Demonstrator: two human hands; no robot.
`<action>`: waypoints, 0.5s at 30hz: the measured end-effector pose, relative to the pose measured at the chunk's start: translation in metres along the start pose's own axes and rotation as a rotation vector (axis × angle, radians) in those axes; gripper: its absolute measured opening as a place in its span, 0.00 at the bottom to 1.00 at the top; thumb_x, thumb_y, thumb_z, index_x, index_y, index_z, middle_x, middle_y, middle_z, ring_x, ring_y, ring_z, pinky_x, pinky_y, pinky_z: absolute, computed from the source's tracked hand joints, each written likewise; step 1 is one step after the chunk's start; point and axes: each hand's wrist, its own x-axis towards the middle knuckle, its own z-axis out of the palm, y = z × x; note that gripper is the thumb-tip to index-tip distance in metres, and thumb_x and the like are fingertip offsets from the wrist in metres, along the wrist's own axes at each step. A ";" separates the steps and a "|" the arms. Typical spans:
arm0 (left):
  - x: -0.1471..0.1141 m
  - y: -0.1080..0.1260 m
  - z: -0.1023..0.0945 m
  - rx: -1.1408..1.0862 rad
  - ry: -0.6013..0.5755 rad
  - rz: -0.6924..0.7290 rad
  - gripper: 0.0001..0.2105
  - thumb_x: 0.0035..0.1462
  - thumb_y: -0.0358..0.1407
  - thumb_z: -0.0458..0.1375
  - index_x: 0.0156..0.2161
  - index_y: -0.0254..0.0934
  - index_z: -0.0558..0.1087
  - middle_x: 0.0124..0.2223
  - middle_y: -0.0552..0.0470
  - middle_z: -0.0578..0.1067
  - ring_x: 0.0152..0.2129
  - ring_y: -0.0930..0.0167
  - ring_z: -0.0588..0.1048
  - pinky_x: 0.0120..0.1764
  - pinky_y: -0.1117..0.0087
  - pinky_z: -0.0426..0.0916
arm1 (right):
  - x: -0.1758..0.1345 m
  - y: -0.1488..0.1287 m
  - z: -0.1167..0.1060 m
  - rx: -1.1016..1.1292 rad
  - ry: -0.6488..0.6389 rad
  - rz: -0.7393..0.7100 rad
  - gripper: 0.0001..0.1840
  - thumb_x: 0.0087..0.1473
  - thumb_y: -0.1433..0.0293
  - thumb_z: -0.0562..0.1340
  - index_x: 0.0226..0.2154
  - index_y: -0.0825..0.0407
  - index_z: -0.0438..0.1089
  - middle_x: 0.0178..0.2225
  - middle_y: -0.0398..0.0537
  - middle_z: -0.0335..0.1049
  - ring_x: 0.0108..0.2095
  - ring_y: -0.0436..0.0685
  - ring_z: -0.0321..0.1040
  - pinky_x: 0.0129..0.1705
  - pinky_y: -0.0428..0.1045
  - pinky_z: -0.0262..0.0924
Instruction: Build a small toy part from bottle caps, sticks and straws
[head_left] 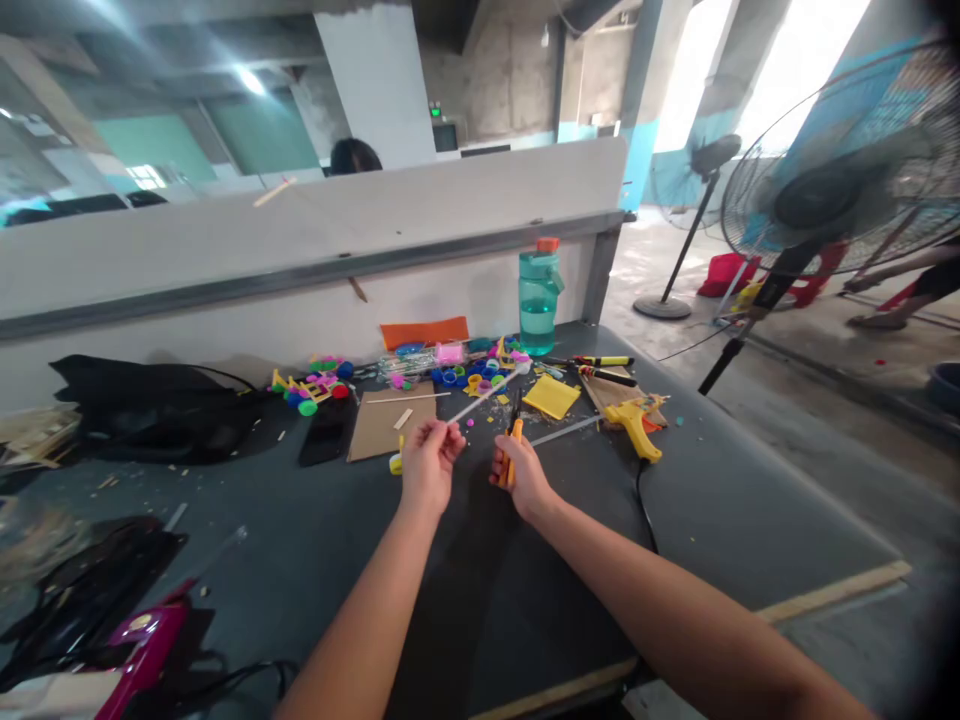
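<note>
Over the counter (735, 530), your L hand (429, 472) has a thin whitish stick (484, 398) pinched btwn thumb & fingers, far end pointing away & R. Your R hand (529, 478) is curled tight round an orange-handled tool (514, 448), dark tip pointing away. To its R, yellow glue gun (637, 428); farther off, yellow pad (551, 397). At back, teal bottle (538, 315), upright nr partition (457, 285).

We see smooth orange plastic on the handles of the pliers (517, 434); the thin whitish stick (487, 396) seems plastic also. The far water bottle (537, 312) is glossy, translucent plastic. To the left, the cardboard sheet (375, 436) looks matt, and the smooth tabletop (720, 510) has a bare wooden edge (832, 592) at right.
</note>
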 end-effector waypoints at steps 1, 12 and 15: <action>-0.001 -0.012 -0.004 -0.014 -0.015 -0.057 0.05 0.47 0.28 0.62 0.30 0.33 0.69 0.26 0.53 0.75 0.22 0.78 0.74 0.29 0.78 0.71 | 0.000 -0.001 0.000 0.015 0.008 0.004 0.16 0.41 0.60 0.62 0.28 0.48 0.55 0.19 0.32 0.55 0.17 0.45 0.52 0.18 0.43 0.54; 0.008 -0.028 -0.016 0.031 -0.108 -0.288 0.07 0.57 0.30 0.55 0.39 0.31 0.73 0.33 0.45 0.79 0.26 0.74 0.77 0.32 0.74 0.75 | 0.003 -0.002 -0.002 0.107 0.006 0.067 0.17 0.38 0.60 0.63 0.28 0.49 0.58 0.20 0.34 0.59 0.19 0.46 0.56 0.22 0.45 0.59; 0.011 -0.030 -0.013 0.016 -0.113 -0.291 0.07 0.59 0.32 0.54 0.39 0.31 0.72 0.31 0.46 0.78 0.24 0.74 0.77 0.30 0.73 0.75 | 0.004 -0.002 -0.003 0.116 -0.005 0.080 0.16 0.39 0.60 0.64 0.29 0.50 0.59 0.21 0.35 0.60 0.20 0.47 0.58 0.23 0.45 0.60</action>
